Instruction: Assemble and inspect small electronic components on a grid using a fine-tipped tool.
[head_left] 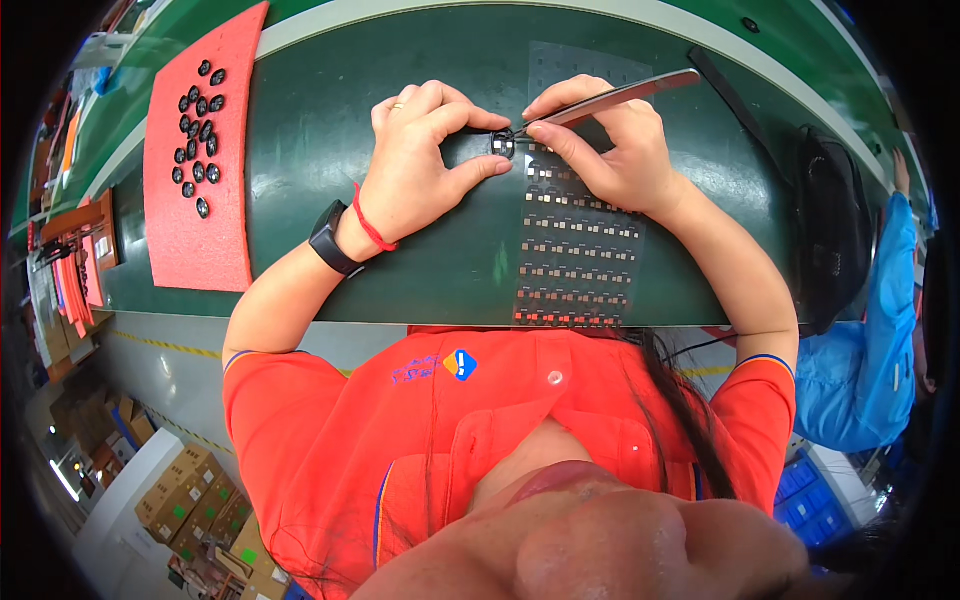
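My left hand (415, 155) pinches a small black round part (502, 146) between thumb and index finger, above the green table. The part has pale square spots on its face. In my right hand (630, 150) is a pair of metal tweezers (640, 92), slanting up to the right, with their tips at the black part. Whether the tips grip anything is too small to tell. Below my right hand lies a clear sheet (578, 238) with rows of small square pads, its upper part partly covered by that hand.
A red foam sheet (198, 250) on the left bears several black round parts (212, 145). To the right lie a black strip (735, 100) and a black bag (832, 235). Beyond the bag is a person in blue clothing (850, 385). Cardboard boxes (190, 500) stand at lower left.
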